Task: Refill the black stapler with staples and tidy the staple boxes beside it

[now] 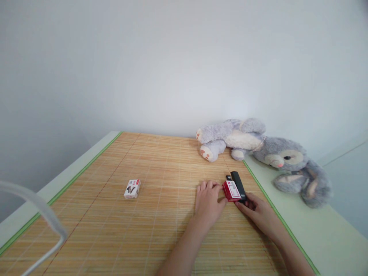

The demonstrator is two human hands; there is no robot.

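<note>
A red and white small box [233, 190], apparently with another red box under it, rests on the bamboo mat [163, 168]. Right beside it lies a black stapler [237, 183], partly hidden by the box. My left hand [209, 202] is on the left of the box, palm down, fingers apart, the index fingertip at the box's edge. On the other side, my right hand [260, 214] has its thumb and index finger around the stapler's near end, by the box's lower corner. A white small box [132, 189] with a dark picture and red corner sits apart on the left.
A grey plush rabbit [244, 140] lies on its side along the back right, against the wall [161, 65]. A blurred white curved tube [37, 203] crosses the lower left. Green trim edges the mat, with a pale tabletop [324, 230] beyond it.
</note>
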